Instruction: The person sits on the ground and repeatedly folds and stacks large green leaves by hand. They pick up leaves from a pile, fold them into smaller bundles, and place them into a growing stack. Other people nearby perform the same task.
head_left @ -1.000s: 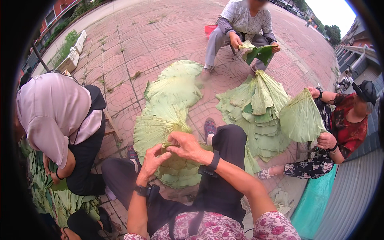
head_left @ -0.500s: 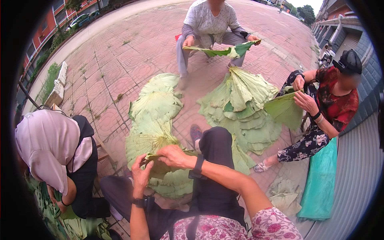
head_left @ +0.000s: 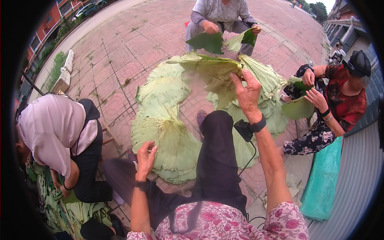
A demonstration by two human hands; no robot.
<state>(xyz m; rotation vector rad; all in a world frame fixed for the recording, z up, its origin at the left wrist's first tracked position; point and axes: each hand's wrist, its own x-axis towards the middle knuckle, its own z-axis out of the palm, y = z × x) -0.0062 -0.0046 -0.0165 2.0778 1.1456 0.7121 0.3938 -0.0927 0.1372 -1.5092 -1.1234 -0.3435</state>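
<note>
My right hand (head_left: 247, 93) is raised and grips the edge of a large folded pale green leaf (head_left: 212, 68), held out over the ground. My left hand (head_left: 146, 156) rests with spread fingers on the near edge of a stack of flattened folded leaves (head_left: 168, 132) lying on the brick paving. A second stack of leaves (head_left: 264, 80) lies to the right, beyond my dark-trousered knee (head_left: 218, 136).
A person sits opposite holding a dark green leaf (head_left: 208, 41). Another person on the right handles a leaf (head_left: 298, 107). A person in a pale top (head_left: 52, 132) bends over on my left above loose green leaves (head_left: 76, 212). A teal sack (head_left: 324, 180) lies at right.
My right hand has lifted a folded leaf up and away toward the far stack. My left hand let go and dropped onto the near stack.
</note>
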